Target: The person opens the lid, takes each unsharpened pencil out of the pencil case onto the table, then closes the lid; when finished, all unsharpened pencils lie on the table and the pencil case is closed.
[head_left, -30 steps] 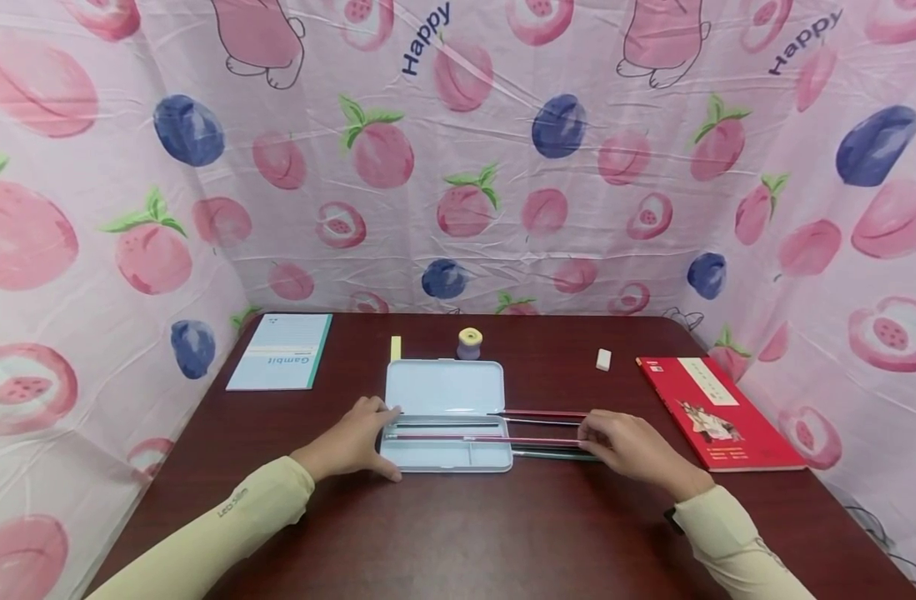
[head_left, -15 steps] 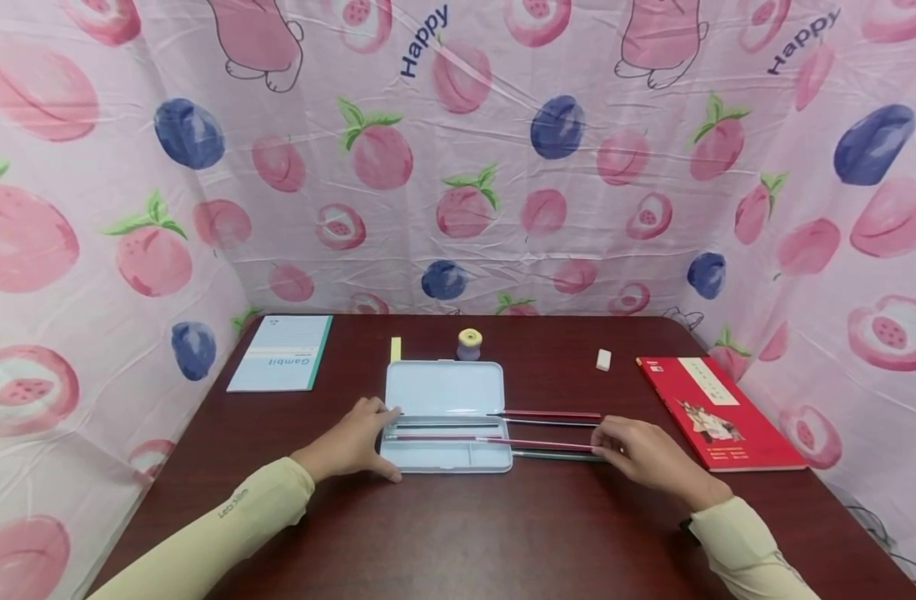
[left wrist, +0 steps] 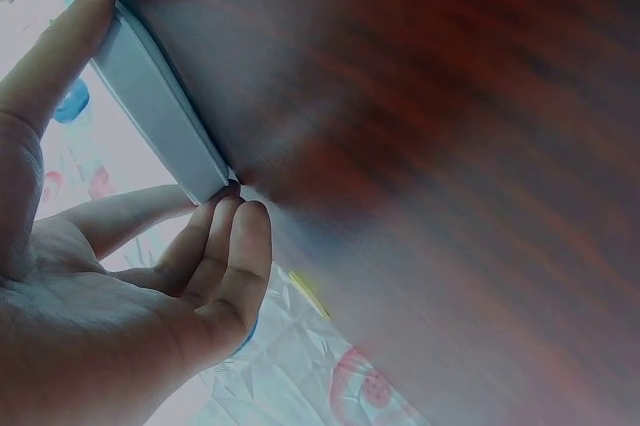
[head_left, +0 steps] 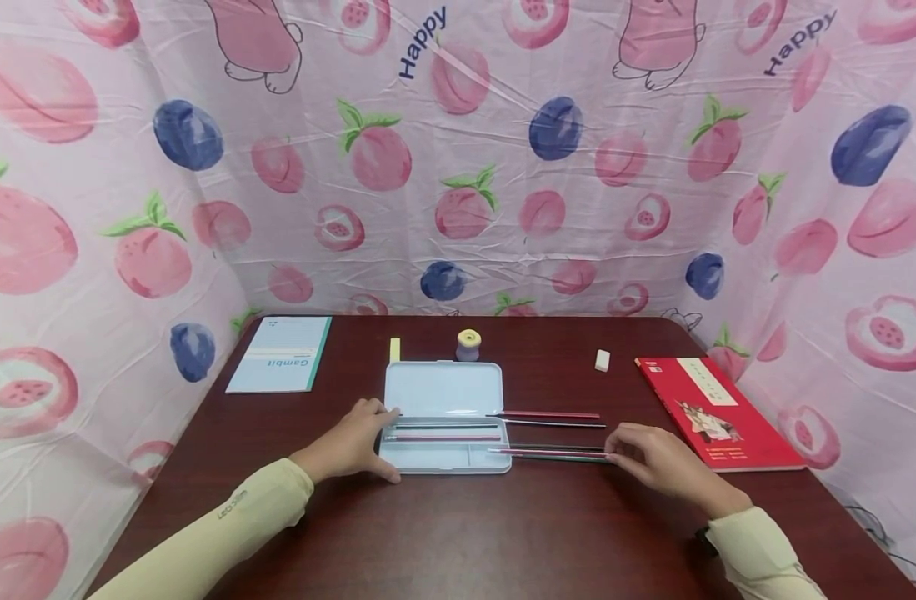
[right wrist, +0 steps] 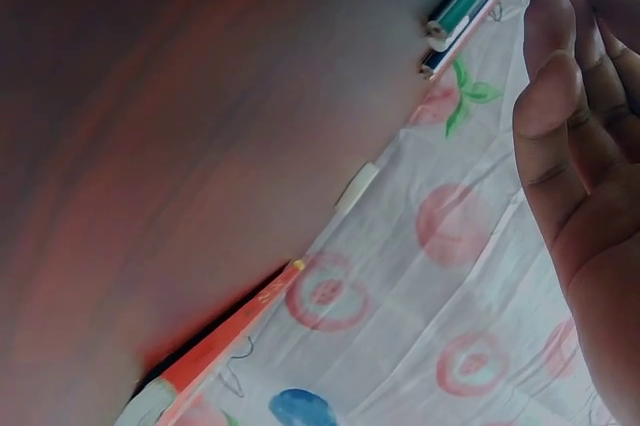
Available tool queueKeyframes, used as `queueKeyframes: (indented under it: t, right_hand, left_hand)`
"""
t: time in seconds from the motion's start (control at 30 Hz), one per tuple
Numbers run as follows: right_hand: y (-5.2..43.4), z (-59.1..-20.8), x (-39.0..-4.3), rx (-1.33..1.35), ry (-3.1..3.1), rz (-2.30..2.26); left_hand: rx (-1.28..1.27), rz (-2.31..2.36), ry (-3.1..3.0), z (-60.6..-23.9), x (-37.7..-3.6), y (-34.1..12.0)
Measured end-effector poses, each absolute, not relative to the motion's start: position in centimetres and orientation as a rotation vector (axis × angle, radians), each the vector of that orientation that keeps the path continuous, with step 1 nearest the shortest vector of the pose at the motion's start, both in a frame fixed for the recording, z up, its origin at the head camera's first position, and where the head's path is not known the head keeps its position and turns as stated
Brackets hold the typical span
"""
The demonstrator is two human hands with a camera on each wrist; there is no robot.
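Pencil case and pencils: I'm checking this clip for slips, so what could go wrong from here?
The pencils by the right hand lie loose on the table, beside the pencil case; a nudge might roll them. The left hand only presses the case's end, so it could slide. The open lid might get knocked shut.
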State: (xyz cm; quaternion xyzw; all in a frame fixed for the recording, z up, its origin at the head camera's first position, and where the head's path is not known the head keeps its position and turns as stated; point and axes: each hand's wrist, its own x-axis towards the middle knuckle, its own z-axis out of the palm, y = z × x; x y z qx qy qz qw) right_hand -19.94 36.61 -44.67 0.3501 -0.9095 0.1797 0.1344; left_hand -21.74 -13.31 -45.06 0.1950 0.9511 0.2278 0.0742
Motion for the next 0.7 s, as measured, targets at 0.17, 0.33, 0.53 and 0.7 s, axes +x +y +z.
queueKeyframes:
  t: [0.17,0.33,0.53,0.7]
  right_hand:
    - [37.4,-44.8,-19.8,1.000,-2.638,0.557]
    - [38.3,-44.9,-19.8,0.993,-2.644,0.539]
    - [39.1,-45.2,-19.6,0.984,-2.645,0.557]
    - [39.7,-45.3,-19.4,0.983,-2.642,0.595]
  left_hand:
    - [0.583,0.682,2.858,-45.1,-21.7,-13.2]
    - [0.589,0.681,2.862,-45.2,-21.8,-13.2]
    - [0.581,0.683,2.857,-45.1,-21.8,-13.2]
    - [0.584,0.675,2.859,-45.0,-21.8,-13.2]
